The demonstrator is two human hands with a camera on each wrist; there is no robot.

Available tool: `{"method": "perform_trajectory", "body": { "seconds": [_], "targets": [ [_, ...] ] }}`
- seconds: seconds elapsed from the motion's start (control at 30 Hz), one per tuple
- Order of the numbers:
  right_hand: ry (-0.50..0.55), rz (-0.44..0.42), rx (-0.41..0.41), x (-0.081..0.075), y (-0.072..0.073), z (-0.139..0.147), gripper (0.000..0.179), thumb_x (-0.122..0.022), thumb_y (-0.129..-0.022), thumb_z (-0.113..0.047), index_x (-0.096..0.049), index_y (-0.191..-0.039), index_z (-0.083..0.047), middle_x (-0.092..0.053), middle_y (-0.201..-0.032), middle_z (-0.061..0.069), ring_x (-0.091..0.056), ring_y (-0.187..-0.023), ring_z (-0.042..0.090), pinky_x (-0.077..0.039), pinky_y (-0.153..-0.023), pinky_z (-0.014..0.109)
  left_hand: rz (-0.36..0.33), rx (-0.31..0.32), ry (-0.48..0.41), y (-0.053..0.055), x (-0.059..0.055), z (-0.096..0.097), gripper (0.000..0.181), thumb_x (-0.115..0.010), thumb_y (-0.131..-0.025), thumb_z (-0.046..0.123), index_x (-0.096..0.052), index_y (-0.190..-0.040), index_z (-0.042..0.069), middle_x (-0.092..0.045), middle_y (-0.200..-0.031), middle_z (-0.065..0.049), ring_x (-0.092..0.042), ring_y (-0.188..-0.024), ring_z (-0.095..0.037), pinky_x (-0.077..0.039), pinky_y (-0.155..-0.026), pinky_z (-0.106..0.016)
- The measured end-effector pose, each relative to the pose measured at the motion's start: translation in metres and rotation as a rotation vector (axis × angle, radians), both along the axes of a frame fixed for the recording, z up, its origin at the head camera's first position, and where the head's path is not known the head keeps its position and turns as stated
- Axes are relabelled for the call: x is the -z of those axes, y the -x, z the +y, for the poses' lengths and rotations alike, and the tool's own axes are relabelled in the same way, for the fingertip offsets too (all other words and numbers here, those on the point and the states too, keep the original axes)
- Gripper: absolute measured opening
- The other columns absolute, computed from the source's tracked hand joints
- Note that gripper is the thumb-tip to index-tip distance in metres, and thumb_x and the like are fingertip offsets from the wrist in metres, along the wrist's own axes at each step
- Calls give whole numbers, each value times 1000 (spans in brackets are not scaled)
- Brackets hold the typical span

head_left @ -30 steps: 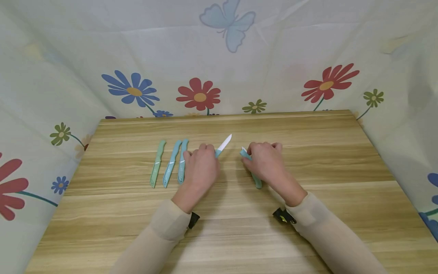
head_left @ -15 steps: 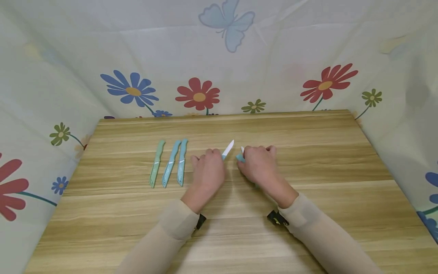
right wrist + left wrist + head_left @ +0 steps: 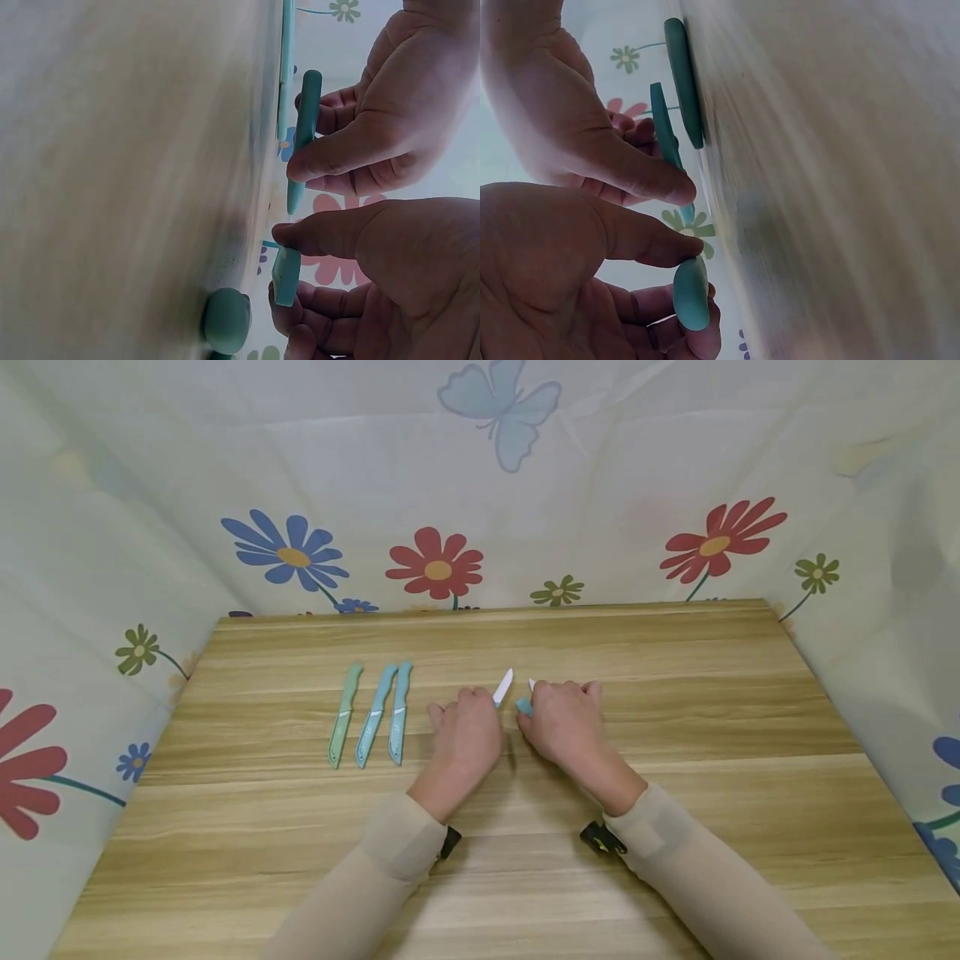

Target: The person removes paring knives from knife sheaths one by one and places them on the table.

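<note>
My left hand grips a knife by its blue-green handle, its bare white blade pointing away from me. Close on its right, my right hand pinches a blue-green knife sheath between thumb and fingers. The sheath's near end and the blade stand a short gap apart in the head view. Under the right hand lies a green handle on the table, hidden in the head view. A small white tip shows just beyond the right hand's knuckles.
To the left, a green sheathed knife and two blue sheathed knives lie in a row on the wooden table. A flower-printed curtain hangs behind the table's far edge.
My left hand has moved right with the knife, away from the row. My right hand has shifted slightly left, bringing the two closer together. The green handle below it became hidden in the head view.
</note>
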State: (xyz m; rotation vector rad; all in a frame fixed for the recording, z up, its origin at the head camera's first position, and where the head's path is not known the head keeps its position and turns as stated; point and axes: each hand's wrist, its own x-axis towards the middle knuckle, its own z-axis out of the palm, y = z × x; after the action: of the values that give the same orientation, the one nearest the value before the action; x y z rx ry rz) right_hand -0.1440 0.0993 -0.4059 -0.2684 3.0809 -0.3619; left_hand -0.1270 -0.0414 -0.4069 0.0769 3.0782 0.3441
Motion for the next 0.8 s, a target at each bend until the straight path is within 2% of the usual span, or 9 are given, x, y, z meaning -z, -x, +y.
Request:
{"method": "perform_trajectory", "body": {
  "seconds": [0.2,0.5,0.8],
  "targets": [
    [-2,5,-7,2,1,-1,40,-72,-98,-33,-56,-65,-17,-58,-64,-1,-62,-75,30,-34,-88,54,-30,-18,-6,1,1,4,16,-71,-97,15,-66,-104,1,-62,-90,-11,-69,-83,-32,-38,-90,-52],
    [-30,-2,-14,4,1,-3,39,-74,-97,-34,-56,-67,-18,-57,-63,-1,-63,-79,30,-34,-89,54,-51,5,-20,1,1,7,19,-75,-95,16,-66,-100,1,-60,-86,-11,-65,-76,-30,-38,-90,-52],
    [-66,-30,-5,7,5,-5,36,-75,-94,-34,-57,-68,-19,-60,-67,-1,-64,-79,28,-34,-89,53,-70,-1,-32,3,5,9,14,-69,-99,14,-65,-100,1,-65,-90,-13,-69,-83,-32,-38,-93,-55]
  ]
}}
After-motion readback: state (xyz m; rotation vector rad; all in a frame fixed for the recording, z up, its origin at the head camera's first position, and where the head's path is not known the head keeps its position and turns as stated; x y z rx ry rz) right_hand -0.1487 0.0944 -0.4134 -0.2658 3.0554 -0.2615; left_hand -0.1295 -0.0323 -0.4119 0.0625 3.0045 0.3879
